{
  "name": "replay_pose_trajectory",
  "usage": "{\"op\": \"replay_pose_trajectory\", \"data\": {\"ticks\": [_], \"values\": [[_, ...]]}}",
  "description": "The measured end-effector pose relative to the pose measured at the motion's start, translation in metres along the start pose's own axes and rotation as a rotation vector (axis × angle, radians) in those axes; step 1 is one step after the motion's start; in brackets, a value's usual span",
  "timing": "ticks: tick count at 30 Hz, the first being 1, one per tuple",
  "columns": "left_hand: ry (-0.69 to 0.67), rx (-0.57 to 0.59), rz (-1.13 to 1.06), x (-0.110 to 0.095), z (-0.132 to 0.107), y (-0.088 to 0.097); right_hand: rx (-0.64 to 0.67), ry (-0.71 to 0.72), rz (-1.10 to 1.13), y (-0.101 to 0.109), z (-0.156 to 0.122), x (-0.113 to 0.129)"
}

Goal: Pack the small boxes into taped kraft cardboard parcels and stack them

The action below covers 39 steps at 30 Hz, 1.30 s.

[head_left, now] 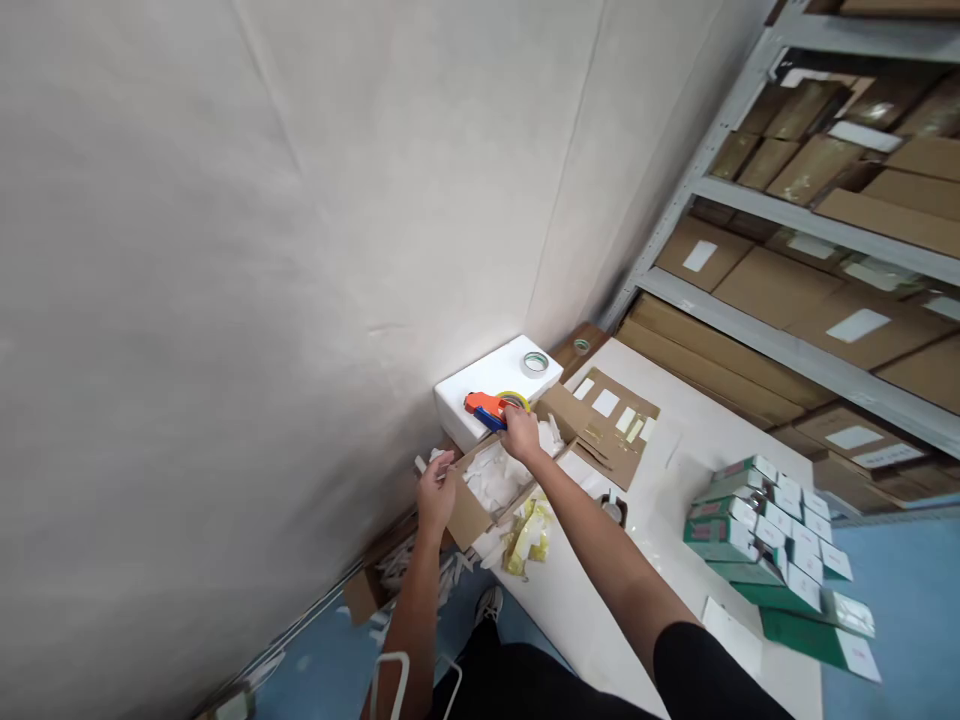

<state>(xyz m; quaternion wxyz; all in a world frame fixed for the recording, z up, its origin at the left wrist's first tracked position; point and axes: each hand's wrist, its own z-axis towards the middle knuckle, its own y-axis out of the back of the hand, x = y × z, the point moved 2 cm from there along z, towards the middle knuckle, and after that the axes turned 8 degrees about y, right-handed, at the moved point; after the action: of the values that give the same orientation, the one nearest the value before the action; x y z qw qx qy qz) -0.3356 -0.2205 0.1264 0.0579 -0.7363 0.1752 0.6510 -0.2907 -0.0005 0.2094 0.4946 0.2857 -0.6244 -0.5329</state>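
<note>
A cardboard box (470,517) stands with its flaps up at the table corner, filled with crumpled white packing material (496,478). My left hand (435,495) is by the box's left end, its fingers closed around a small white piece (421,465) whose kind I cannot make out. At the box's far side, my right hand (520,434) grips an orange and blue tape dispenser (484,404), its fingers partly hidden. A yellow-edged tape roll (514,399) shows beside the dispenser. Behind is a white foam box (459,388) with a clear tape roll (535,363) on top.
On the white table (600,625) are yellow-taped scraps (529,538), flat cardboard (636,412), a small open container (613,508) and several green-and-white cartons (772,545). Shelves (795,225) of brown boxes rise at right. A scrap-filled carton (365,592) sits on the floor, near the wall (300,300).
</note>
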Motion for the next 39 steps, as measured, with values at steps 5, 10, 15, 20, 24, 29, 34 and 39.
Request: {"op": "replay_pose_trajectory", "data": {"ticks": [5,10,15,20,24,29,34,39], "values": [[-0.048,0.021,0.025,-0.02,-0.006,-0.033,-0.249,-0.066,0.09,0.019,-0.092,-0.052],[-0.165,0.161,0.076,-0.059,-0.033,-0.11,-0.389,-0.257,0.156,0.022,-0.204,-0.12],[-0.2,0.4,0.103,-0.08,-0.09,-0.204,-0.443,-0.443,0.3,0.008,-0.326,-0.178],[-0.281,0.637,0.161,-0.08,-0.171,-0.275,-0.421,-0.629,0.376,-0.022,-0.437,-0.211],[-0.286,0.787,0.205,-0.07,-0.231,-0.305,-0.429,-0.792,0.319,-0.059,-0.511,-0.231],[-0.311,0.875,0.312,-0.054,-0.279,-0.311,-0.294,-1.105,0.316,-0.11,-0.596,-0.25],[-0.29,0.859,0.393,-0.048,-0.307,-0.3,-0.139,-1.307,0.373,-0.138,-0.65,-0.253],[-0.24,0.86,0.442,-0.044,-0.328,-0.302,-0.342,-1.307,0.412,-0.132,-0.659,-0.255]]}}
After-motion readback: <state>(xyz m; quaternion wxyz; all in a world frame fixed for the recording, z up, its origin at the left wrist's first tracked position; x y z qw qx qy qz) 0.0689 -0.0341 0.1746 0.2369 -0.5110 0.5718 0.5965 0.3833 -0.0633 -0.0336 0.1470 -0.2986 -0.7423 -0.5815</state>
